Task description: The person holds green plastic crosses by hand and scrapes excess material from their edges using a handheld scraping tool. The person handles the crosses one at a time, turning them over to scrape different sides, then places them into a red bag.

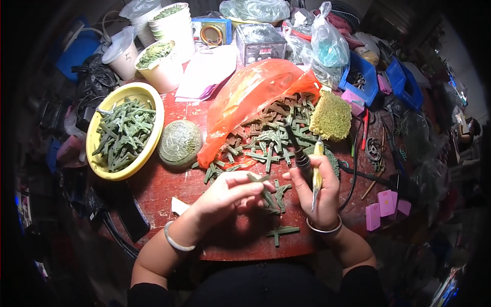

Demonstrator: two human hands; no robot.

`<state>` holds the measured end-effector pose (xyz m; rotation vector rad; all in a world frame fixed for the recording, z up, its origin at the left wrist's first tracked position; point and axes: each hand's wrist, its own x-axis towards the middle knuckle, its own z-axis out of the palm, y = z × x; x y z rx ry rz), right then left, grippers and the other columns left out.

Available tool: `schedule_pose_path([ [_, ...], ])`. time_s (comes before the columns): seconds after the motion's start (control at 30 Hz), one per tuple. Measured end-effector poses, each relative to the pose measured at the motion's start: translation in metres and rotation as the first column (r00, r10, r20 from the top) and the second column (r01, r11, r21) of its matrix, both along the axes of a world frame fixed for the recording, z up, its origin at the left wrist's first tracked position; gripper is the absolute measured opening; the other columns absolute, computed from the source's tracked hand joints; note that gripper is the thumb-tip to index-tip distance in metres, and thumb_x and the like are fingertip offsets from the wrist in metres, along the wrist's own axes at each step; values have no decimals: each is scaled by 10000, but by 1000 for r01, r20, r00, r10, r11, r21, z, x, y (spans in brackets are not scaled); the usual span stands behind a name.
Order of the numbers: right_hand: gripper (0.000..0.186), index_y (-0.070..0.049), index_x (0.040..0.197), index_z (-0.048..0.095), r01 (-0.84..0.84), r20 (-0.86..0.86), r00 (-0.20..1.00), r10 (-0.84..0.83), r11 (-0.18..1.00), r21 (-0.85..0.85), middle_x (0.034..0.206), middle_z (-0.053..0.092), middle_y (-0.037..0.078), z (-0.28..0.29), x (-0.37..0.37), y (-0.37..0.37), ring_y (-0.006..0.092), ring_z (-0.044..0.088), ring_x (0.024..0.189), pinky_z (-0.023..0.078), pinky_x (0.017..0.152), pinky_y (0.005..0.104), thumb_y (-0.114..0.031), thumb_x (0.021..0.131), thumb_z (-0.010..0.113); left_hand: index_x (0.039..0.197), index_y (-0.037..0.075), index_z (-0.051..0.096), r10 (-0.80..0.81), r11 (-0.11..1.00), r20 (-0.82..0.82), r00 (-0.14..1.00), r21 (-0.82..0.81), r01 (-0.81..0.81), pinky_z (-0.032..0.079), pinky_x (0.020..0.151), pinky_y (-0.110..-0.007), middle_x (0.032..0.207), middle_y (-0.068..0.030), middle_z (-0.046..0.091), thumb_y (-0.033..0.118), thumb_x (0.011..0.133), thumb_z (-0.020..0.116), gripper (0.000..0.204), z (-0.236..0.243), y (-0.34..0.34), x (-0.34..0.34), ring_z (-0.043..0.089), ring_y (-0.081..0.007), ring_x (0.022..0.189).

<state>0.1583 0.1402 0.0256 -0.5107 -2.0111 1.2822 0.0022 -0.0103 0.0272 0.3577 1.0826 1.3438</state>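
Observation:
Between the thumb and fingers of my left hand is a small green cross, tilted. My right hand is closed around a black pen-shaped tool, its narrow end pointing up and away. The same hand also holds a slim tool with a yellow handle; its pale pointed end faces down. More green crosses spill from an orange-red plastic bag just beyond my hands. One loose cross lies on the red tabletop near its front edge.
A yellow bowl full of green pieces stands left, beside a round greenish pad. A yellow-green sponge sits right of the bag. White buckets, a small box with a display, blue bins and pink blocks surround the work area.

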Motion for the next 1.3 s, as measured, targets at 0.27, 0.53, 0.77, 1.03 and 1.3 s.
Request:
schedule_pose_path([
  [0.27,193,32,1127,567,-208,27,970,242,881,-426,795,626,30,31,9,6,76,620,626,493,577,204,-36,957,631,1050,36,661,243,967,38,969,67,-245,496,626,-210,920,-41,663,195,971,636,180,10,-4,-21,596,-95,687],
  [0.53,198,-24,1048,621,-129,241,948,208,944,-305,729,672,27,9,4,7,80,663,622,510,537,247,-8,859,678,931,33,646,146,978,-975,167,168,128,488,663,-340,814,-94,563,206,758,829,306,-6,-5,-17,589,-235,747],
  [0.77,172,31,1068,609,-66,16,998,69,988,-137,827,681,84,2,0,5,113,691,681,554,616,250,31,904,659,935,45,634,97,985,-995,26,99,142,494,684,-400,828,-121,545,135,735,788,269,-13,-6,-9,591,-311,792],
  [1.03,311,0,1079,652,-213,69,970,231,956,-203,1032,703,125,-10,-1,2,160,688,918,536,813,275,-6,803,796,854,25,708,67,997,-555,829,68,-34,462,698,-285,783,-26,615,151,842,756,135,-10,-5,-8,571,-98,762],
  [1.3,257,6,1061,641,-135,-18,991,135,953,-272,944,685,37,6,0,1,76,633,885,518,802,227,33,834,758,1087,20,690,68,994,-240,968,103,-44,479,748,-262,926,-2,676,265,1019,568,282,-14,0,-4,590,-84,857],
])
